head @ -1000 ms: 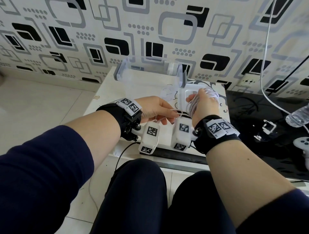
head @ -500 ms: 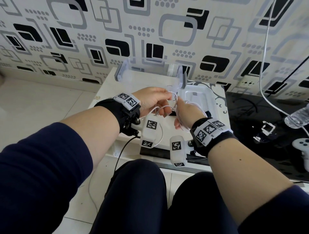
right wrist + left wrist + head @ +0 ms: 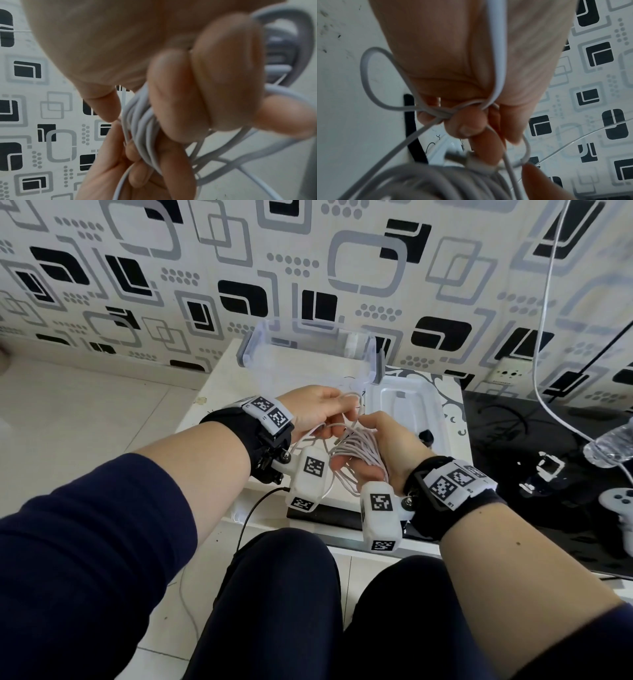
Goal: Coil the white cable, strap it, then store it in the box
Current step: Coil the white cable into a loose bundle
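The white cable [image 3: 358, 448] is wound in several loops round the fingers of my right hand [image 3: 373, 450], which grips the bundle above the table's front. My left hand [image 3: 325, 412] is just left of it and pinches the loose end of the cable [image 3: 471, 108] between thumb and fingers. In the right wrist view the coil [image 3: 142, 128] runs between my curled fingers [image 3: 202, 86]. The clear plastic box [image 3: 308, 350] stands open at the back of the white table [image 3: 212, 392]. Its white lid [image 3: 407, 412] lies to the right of it. No strap shows.
A black glossy surface [image 3: 534, 446] adjoins the table on the right, with a water bottle [image 3: 613, 446], a white game controller [image 3: 620, 501] and a small white clip on it. Another white cord [image 3: 544, 313] hangs down the patterned wall. A thin black wire runs below the table edge.
My right hand has dropped from beside the lid toward me and turned palm-up, showing the coil. My left hand has risen slightly, drawing the loose end up.
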